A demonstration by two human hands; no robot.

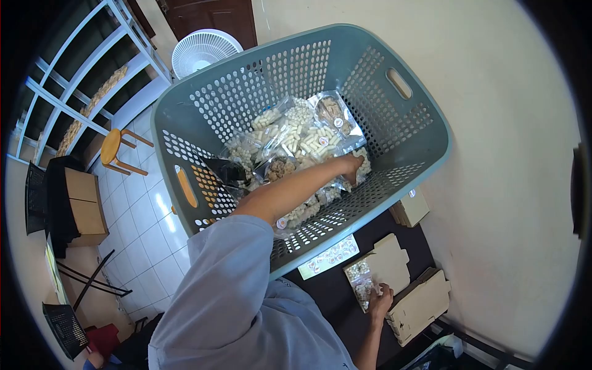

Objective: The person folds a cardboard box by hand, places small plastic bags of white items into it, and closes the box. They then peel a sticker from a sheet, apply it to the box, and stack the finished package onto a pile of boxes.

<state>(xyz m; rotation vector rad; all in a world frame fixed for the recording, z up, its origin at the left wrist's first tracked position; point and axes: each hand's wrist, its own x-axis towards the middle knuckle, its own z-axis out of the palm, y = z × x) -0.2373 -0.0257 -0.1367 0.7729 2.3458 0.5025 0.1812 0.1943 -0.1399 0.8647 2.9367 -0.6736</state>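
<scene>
A large grey-green laundry basket (425, 132) with perforated walls holds many clear plastic bags of pale and brownish pieces, some bearing round labels. My left hand (352, 169) reaches inside, its fingers curled down at a clear bag (364, 161) near the right wall; the fingertips are partly hidden. Below the basket, an open flat cardboard box (388, 262) lies on the dark table. Small clear bags of pale pieces (359, 279) rest along its left side. At the lower bag, my right hand (380, 300) has its fingers bent together on the plastic.
Beside the open box lies another cardboard box (422, 305), with more boxes (412, 206) by the wall. A sheet of round stickers (330, 255) is under the basket's edge. Leftward stand a wooden stool (112, 148), a white fan (206, 52) and shelving (92, 80).
</scene>
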